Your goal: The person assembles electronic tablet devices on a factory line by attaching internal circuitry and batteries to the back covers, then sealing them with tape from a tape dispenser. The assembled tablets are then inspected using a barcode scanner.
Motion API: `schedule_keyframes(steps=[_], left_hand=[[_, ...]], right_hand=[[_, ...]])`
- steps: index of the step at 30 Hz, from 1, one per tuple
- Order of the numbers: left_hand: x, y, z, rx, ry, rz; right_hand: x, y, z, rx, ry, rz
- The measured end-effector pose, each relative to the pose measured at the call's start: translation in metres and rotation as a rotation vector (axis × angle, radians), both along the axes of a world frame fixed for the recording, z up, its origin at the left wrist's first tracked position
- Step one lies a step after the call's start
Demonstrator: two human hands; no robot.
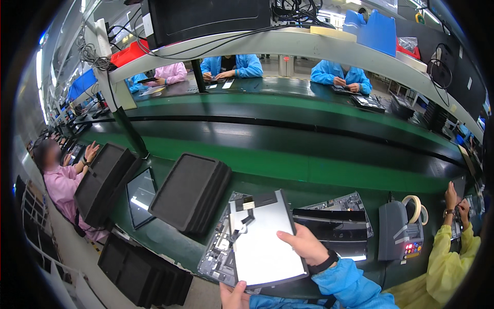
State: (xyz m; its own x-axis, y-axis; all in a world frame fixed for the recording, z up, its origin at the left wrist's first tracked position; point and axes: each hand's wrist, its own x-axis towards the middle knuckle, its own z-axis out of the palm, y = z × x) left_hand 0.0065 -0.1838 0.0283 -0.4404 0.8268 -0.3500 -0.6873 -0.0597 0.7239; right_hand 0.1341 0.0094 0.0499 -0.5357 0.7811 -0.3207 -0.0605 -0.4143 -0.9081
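A flat screen panel (267, 242) with a silvery white back, a dark strip along its far edge and a short ribbon cable is held up in front of me. My left hand (234, 295) grips its near left corner, thumb on top. My right hand (307, 246) holds its right edge, thumb lying on the white face and the fingers hidden underneath. Below the panel, partly covered, lies an opened device body (217, 253) with bare circuit boards. To the right, a glossy black screen (337, 234) rests over another opened device body (350, 203).
Stacked black trays (188, 190) stand left of centre, beside a dark tablet-like screen (140, 198). A grey tape dispenser (393, 234) with tape rolls stands at right. Co-workers sit at left, right and across the green bench (288, 162). A shelf (288, 41) spans overhead.
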Motion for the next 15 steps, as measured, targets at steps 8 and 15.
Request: schedule_keyframes(steps=[8,15], left_hand=[[-0.039,-0.032,-0.028,-0.040,0.100,-0.021],[-0.074,-0.041,-0.031,-0.198,0.425,-0.292]], right_hand=[[-0.033,-0.036,-0.019,0.111,-0.109,-0.077],[-0.013,-0.059,-0.025,0.305,-0.361,0.052]])
